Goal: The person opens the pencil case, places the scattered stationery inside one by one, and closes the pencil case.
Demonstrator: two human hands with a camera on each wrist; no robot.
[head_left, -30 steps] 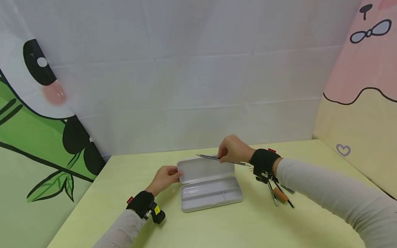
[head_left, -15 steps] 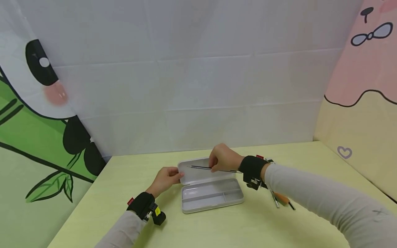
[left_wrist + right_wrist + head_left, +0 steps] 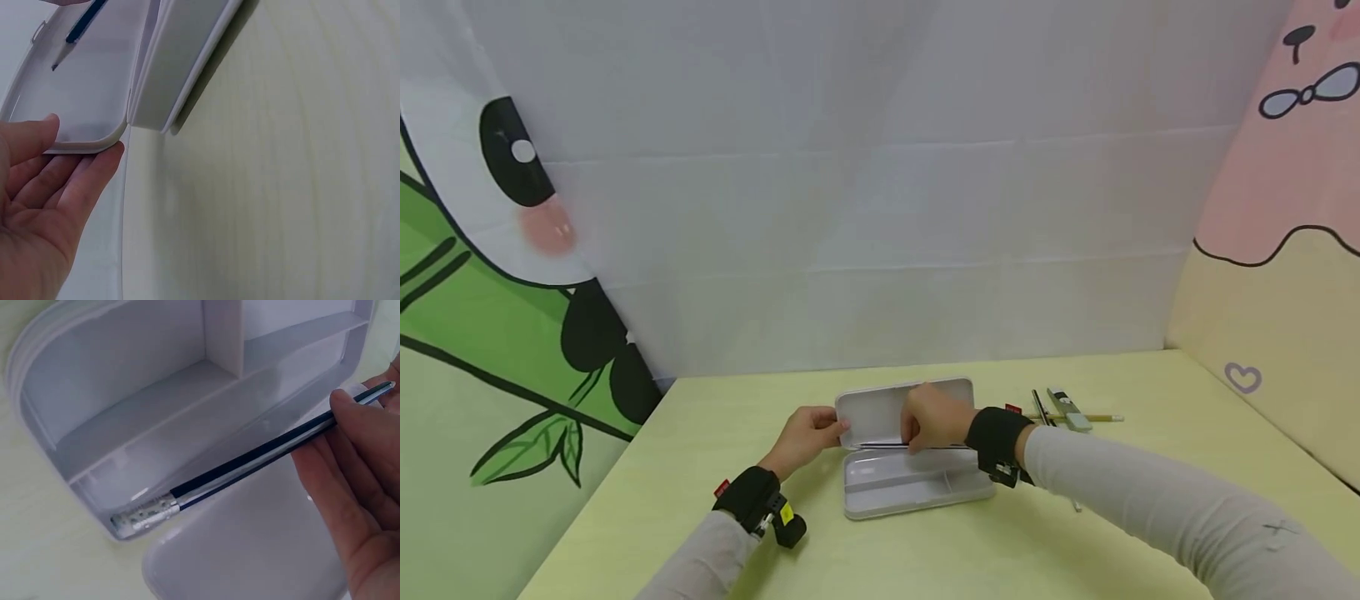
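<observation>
The dark pencil (image 3: pixel 250 464) is pinched in the right hand (image 3: pixel 931 425), its silver end lowered into the case's (image 3: pixel 917 486) rear channel. The lid (image 3: pixel 75 94) is held upright by the left hand's (image 3: pixel 808 435) grip. If tilted, the pencil may be caught on the divider.

The open pencil case (image 3: pixel 917 483) sits mid-table (image 3: pixel 700 500), its lid (image 3: pixel 880 412) raised behind the tray. A pencil (image 3: pixel 250 464) lies along the tray's rear compartment. More pens (image 3: pixel 1060 412) lie to its right.
</observation>
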